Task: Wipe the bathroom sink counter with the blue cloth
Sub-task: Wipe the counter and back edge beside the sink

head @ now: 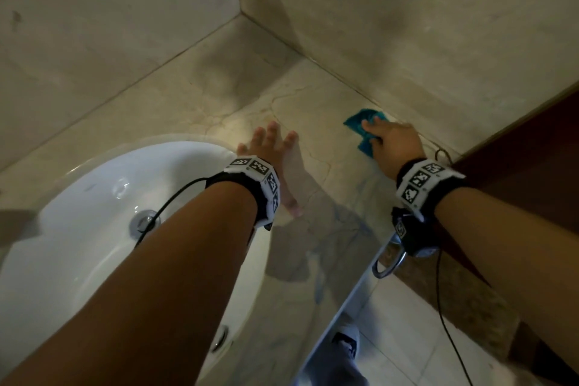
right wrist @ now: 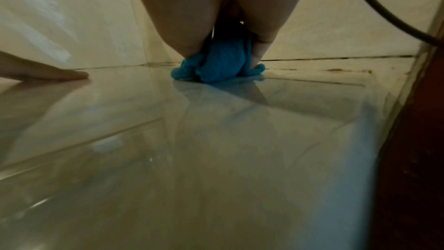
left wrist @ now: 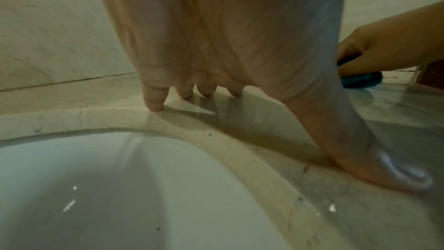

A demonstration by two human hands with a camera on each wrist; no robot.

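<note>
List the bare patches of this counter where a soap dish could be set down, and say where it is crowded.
Free: the counter in the back corner, beyond the sink basin; and the front strip between both hands. Crowded: the left hand is spread beside the basin, and the right hand holds the blue cloth by the wall.

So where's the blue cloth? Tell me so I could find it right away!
Start at the white sink basin, then cross the beige marble counter to the far right, near the wall joint. There the right hand grips the bunched blue cloth against the stone. It is the only bright blue thing; the left hand rests flat and holds nothing.
</note>
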